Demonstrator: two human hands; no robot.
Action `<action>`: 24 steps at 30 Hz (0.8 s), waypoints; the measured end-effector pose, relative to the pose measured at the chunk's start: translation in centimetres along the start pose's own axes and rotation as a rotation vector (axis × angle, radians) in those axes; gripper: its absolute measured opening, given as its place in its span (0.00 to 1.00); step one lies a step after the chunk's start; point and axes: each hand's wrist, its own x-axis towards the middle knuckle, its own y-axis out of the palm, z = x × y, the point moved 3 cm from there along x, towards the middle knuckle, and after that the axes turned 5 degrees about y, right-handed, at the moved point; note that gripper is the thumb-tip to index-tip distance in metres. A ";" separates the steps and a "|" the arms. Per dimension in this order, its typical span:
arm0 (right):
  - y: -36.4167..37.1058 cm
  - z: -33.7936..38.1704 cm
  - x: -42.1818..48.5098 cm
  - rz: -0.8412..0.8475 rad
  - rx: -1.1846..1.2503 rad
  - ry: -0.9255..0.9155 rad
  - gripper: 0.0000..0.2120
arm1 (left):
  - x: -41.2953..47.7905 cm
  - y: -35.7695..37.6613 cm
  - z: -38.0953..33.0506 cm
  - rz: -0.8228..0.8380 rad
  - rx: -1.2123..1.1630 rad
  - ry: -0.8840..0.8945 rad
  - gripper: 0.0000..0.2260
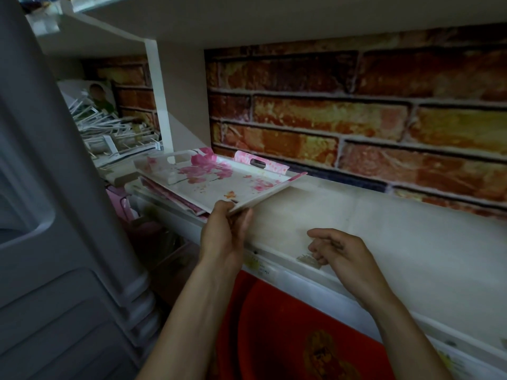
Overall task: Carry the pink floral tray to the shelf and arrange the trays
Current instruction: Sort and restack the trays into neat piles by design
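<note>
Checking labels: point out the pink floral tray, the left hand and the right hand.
pink floral tray (216, 182), head view, middle of its printed base.
left hand (222, 231), head view, back of the hand.
right hand (343, 250), head view, back of the hand.

You have two hands in view, your left hand (225, 234) and your right hand (337, 249). You can count one pink floral tray (208, 179) on top of the stack and one pink handle end (262, 163) of a second tray behind it. Edges of more show beneath, too hidden to number. There is one red basin (288, 338), one photograph (101, 97), and a heap of white racks (109, 127) too tangled to count.
</note>
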 end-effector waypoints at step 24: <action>-1.7 0.8 0.7 -0.059 0.870 0.343 0.28 | -1.2 -7.0 -1.1 0.193 0.259 0.235 0.08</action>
